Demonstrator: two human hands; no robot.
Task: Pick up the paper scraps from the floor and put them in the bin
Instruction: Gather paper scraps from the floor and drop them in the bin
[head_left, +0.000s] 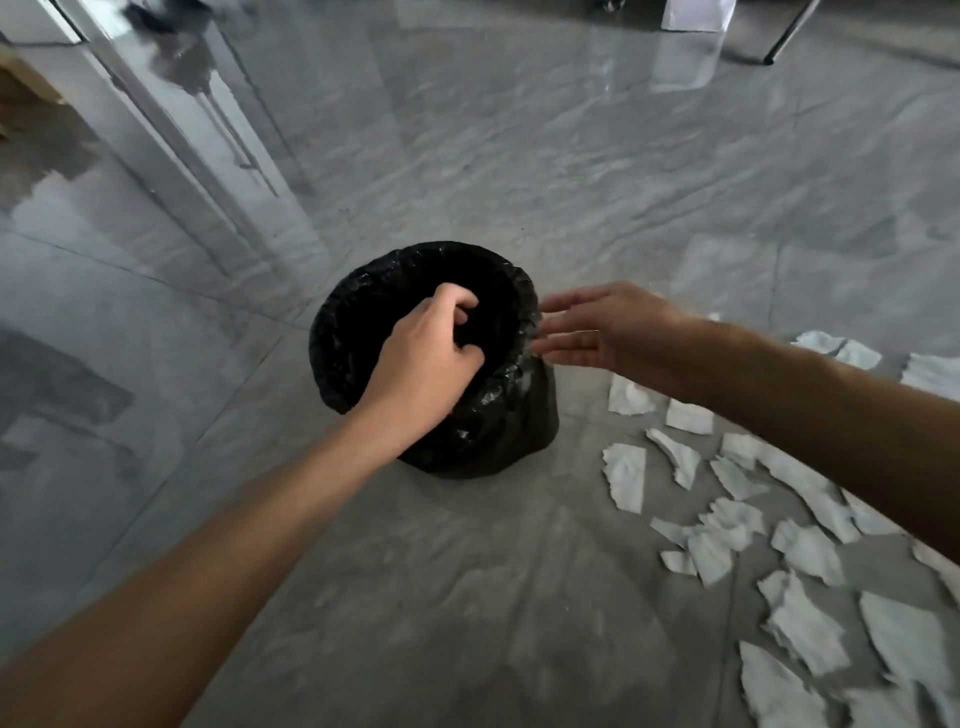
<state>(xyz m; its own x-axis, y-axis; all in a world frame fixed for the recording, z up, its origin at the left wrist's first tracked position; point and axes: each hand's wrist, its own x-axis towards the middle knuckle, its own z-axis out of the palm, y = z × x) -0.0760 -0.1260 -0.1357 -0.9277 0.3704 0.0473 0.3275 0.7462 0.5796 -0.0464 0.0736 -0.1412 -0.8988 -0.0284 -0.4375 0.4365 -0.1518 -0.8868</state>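
1. At frame centre, the left hand (422, 358) hangs over the bin (343, 332), fingers curled; whether they hold anything is unclear.
2. The right hand (597, 332), fingers spread and empty, sits beside the rim.
3. Paper scraps (626, 475) litter the lower right floor; the next move is likely to gather them.

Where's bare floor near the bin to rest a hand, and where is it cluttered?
Bare floor lies left of the bin, out to the glass partition, behind it, and in front under the left hand. Right of the bin, under the right hand, paper scraps crowd the floor to the frame edge.
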